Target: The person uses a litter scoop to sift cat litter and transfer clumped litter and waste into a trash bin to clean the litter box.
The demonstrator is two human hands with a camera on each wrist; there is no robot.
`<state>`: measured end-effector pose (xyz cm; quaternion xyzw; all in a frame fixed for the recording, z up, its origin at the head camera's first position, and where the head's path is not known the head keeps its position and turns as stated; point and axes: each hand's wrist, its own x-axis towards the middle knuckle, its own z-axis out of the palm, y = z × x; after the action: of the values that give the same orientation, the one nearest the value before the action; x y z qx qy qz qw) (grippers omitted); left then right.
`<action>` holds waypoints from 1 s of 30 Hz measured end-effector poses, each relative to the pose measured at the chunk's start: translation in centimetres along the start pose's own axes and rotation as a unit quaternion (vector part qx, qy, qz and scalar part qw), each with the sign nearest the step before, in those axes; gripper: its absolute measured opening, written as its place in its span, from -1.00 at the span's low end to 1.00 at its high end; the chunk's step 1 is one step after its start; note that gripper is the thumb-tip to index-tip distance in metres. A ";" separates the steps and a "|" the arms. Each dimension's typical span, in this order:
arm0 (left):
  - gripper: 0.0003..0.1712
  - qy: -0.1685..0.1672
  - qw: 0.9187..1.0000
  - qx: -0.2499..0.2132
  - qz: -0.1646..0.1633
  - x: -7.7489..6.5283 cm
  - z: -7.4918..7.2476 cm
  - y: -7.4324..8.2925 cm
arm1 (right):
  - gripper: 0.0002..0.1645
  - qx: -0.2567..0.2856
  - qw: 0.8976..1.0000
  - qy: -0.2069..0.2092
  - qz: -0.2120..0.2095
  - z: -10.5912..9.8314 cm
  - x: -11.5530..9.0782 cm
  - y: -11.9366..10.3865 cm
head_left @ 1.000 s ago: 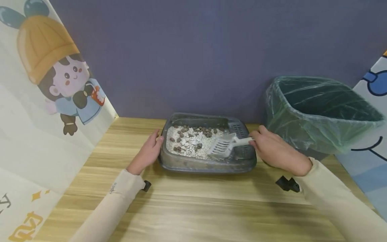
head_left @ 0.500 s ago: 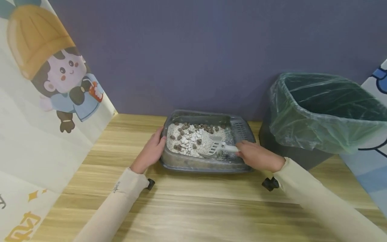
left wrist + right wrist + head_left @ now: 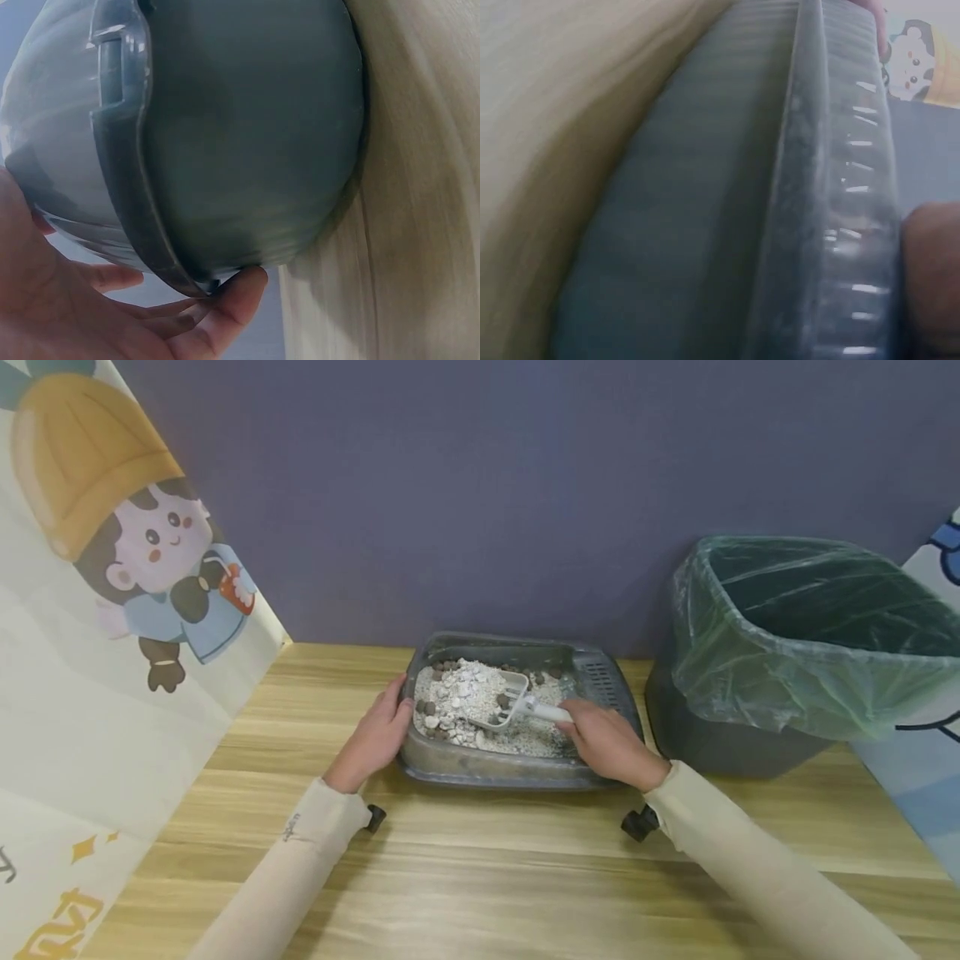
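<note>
A grey litter box [image 3: 510, 774] stands on the wooden surface, holding pale litter [image 3: 457, 693] with dark brown clumps. My left hand [image 3: 375, 735] grips the box's left end; in the left wrist view, its fingers [image 3: 232, 307] curl at the projecting rim. With my right hand [image 3: 611, 745] I hold the handle of a white slotted litter scoop [image 3: 546, 711]. The scoop's head is in the litter, pushed against a raised heap. In the right wrist view the box wall [image 3: 690, 210] hides the scoop, and only part of the right hand [image 3: 934, 277] shows at the edge.
Right of the box stands a dark grey bin [image 3: 720, 747] lined with a translucent green bag [image 3: 780, 681]. A purple-grey wall [image 3: 465, 502] rises behind the box. Cartoon-printed panels [image 3: 67, 718] flank the wooden tabletop [image 3: 465, 868].
My right hand has moved left with the scoop, driving its head across the litter. Litter has piled up toward the box's left and back. The left hand keeps its place at the box.
</note>
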<state>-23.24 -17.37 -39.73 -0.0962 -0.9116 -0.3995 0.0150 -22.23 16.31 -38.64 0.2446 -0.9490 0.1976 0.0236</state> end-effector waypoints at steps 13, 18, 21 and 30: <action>-0.33 0.003 1.000 -0.004 0.001 0.0 0.0 -0.1 | -0.54 0.067 0.992 0.106 0.002 1.1 -1.1 1.0; -0.33 0.002 1.000 -0.004 0.004 0.0 0.1 0.0 | -0.57 0.066 0.991 0.114 -0.005 1.1 -1.2 1.1; -0.34 0.004 1.000 -0.005 0.006 0.0 0.1 0.0 | -0.59 0.066 0.992 0.106 -0.005 1.1 -1.3 1.2; -0.34 0.009 1.000 -0.005 0.009 0.0 0.1 -0.1 | -0.58 0.078 0.992 0.094 -0.021 1.1 -1.4 1.4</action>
<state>-23.26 -17.32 -39.86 -0.1013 -0.9083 -0.4051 0.0265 -21.66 17.66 -40.35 0.2458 -0.9190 0.2924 0.0979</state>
